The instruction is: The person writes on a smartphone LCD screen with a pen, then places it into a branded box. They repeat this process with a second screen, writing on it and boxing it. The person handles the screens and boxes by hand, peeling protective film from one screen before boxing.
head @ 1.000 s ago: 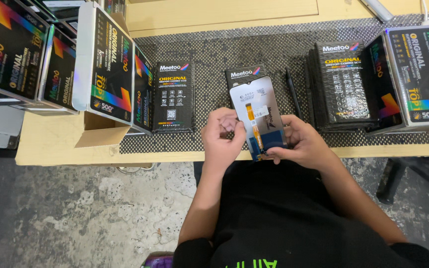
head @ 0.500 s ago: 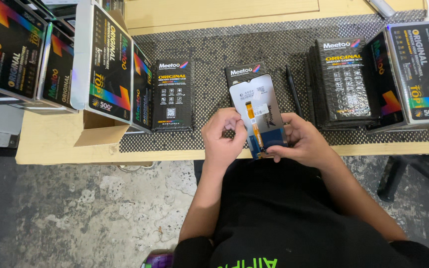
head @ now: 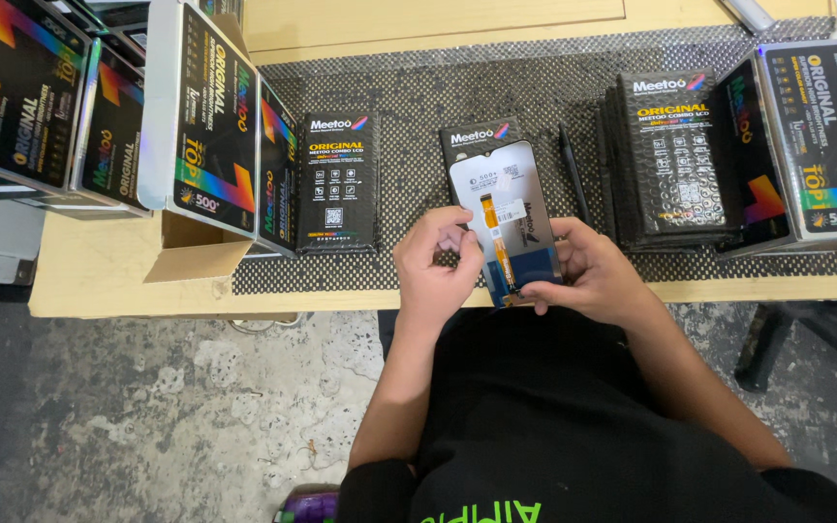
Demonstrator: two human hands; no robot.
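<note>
Over the dimpled mat (head: 418,97), both hands' fingers (head: 457,242) pinch a flat phone screen (head: 504,208) (glossy, rectangular).

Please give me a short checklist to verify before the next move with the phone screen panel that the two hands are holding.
1. Left hand grips the left edge of the screen panel: ok.
2. Right hand supports the panel's lower right edge: ok.
3. Orange flex cable lies flat on the panel's back: ok.
4. Panel's glass side undamaged: cannot tell, it faces away.
5. Black sleeve lies on the mat behind the panel: ok.
6. Black stylus lies apart from both hands: ok.
</note>
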